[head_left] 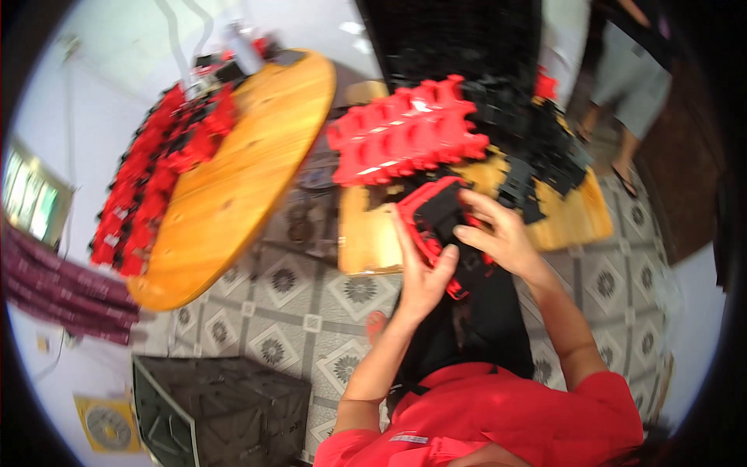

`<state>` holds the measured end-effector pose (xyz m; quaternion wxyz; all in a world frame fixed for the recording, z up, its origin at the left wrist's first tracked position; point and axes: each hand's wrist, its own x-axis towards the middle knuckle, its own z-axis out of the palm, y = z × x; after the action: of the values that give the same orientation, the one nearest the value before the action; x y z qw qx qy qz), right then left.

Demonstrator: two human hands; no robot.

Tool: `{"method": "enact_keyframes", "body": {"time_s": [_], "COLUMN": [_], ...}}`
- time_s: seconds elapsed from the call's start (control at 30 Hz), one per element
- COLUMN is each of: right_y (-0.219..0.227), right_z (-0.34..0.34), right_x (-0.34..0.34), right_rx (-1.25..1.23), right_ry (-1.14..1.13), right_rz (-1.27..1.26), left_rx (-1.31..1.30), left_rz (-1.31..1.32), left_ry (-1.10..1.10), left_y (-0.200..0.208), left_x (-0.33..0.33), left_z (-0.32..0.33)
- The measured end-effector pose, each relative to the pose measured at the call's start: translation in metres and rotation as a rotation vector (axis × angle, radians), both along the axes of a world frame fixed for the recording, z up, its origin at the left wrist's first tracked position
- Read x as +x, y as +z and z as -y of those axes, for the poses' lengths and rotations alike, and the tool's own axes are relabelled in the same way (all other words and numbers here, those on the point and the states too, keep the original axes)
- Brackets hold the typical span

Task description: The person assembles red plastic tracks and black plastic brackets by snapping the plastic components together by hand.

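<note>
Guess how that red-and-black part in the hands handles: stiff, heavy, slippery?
The part probably stays stiff: it keeps its angular frame shape while the left hand and right hand press it from both sides. Likely light, since the fingers alone support it. Its glossy moulded look, like the red stack behind it, suggests it could be a bit slippery.

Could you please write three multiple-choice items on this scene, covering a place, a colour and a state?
1. Where does the row of red plastic frames lie?
A. On the small wooden table
B. On the patterned tile floor
C. In the dark crate

2. What colour is the person's shirt?
A. Blue
B. Red
C. White

3. What are the left hand and right hand doing?
A. Resting empty
B. Holding one red-and-black piece together
C. Each lifting a crate

Answers: 1 A, the row rests on the tabletop; 2 B, the shirt at the lower edge is red; 3 B, both hands grip the same piece.
</note>
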<state>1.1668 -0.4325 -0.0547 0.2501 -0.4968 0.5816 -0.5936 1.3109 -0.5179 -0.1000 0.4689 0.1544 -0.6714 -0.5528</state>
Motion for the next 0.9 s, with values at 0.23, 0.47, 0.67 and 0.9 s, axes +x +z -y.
{"method": "enact_keyframes", "body": {"time_s": [0.23,0.47,0.67,0.9], "right_y": [0.008,-0.017,-0.030,-0.037], "right_z": [-0.030,-0.063,-0.068,-0.064], "right_x": [-0.006,0.015,0.015,0.011], "right_rx": [-0.087,0.169,0.226,0.205], "right_ry": [0.048,-0.018,-0.054,-0.116], "right_rz": [0.043,0.098,0.105,0.001], "left_rx": [0.228,0.546,0.427,0.386], "left_rz": [-0.483,-0.412,-0.439,-0.531], "left_ry": [0.527,0.954,0.942,0.899], "left_y": [0.133,0.133,0.127,0.107], "left_x": [0.105,0.218,0.237,0.238], "left_z": [0.146,0.385,0.458,0.439]}}
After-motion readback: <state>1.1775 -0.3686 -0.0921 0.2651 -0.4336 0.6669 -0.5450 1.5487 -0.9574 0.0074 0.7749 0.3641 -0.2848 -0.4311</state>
